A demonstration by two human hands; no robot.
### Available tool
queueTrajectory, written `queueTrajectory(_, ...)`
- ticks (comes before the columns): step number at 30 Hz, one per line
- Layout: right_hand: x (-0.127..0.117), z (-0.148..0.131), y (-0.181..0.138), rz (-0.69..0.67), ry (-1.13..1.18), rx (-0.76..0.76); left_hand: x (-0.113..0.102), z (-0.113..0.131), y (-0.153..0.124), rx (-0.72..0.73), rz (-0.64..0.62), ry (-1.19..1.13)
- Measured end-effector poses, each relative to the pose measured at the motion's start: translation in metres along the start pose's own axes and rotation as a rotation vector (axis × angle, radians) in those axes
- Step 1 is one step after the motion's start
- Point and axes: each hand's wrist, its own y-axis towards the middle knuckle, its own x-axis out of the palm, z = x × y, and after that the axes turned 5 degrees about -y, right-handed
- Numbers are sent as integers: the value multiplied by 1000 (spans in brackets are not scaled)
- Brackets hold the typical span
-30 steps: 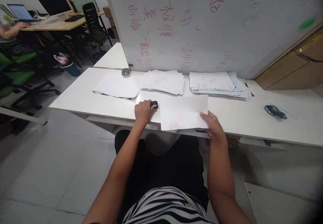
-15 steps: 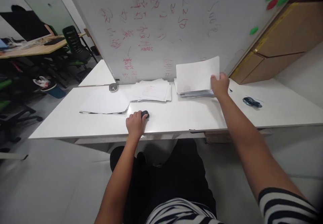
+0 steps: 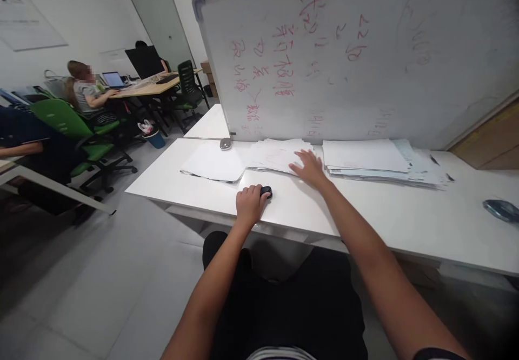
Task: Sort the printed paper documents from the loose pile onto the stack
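My left hand (image 3: pixel 250 206) is wrapped round a small black rounded object (image 3: pixel 266 192) near the front edge of the white table; most of it is hidden by the fingers. With fingers spread, my right hand (image 3: pixel 308 168) reaches over the right end of the middle stack of papers (image 3: pixel 273 154). Whether its fingertips touch the top sheet, I cannot tell. Right of it lies a thicker paper stack (image 3: pixel 360 155), with sheets fanned out at its right side. On the left rests a flatter pile of white sheets (image 3: pixel 211 164).
A whiteboard (image 3: pixel 344 90) with red writing stands behind the papers on the table (image 3: pixel 162 179). A small grey rounded device (image 3: pixel 225 144) is by the left pile, and a dark glossy item (image 3: pixel 501 210) lies far right. People sit at desks on the left, near a green chair (image 3: pixel 65 125).
My right hand has let go of the sheets it held up at the right stack and moved left to the middle stack. The view has turned left. My left hand keeps its grip.
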Motion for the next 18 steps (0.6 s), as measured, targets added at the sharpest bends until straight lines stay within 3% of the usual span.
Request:
queueTrajectory(2,15,-15,-7,-94,-63,-43,-1,0,0,8,5,-8)
queueTrajectory(4,18,-20,-15,-99,-124,-44,-2,0,0,10,-3,-14)
queueTrajectory(11,-3,-7,-30,-185,-34,-94,-2,1,1,-6,-55,-19)
queueTrajectory(18,-3,-13,-31,-125,-85,-81,-1,0,1,-5,-50,-28)
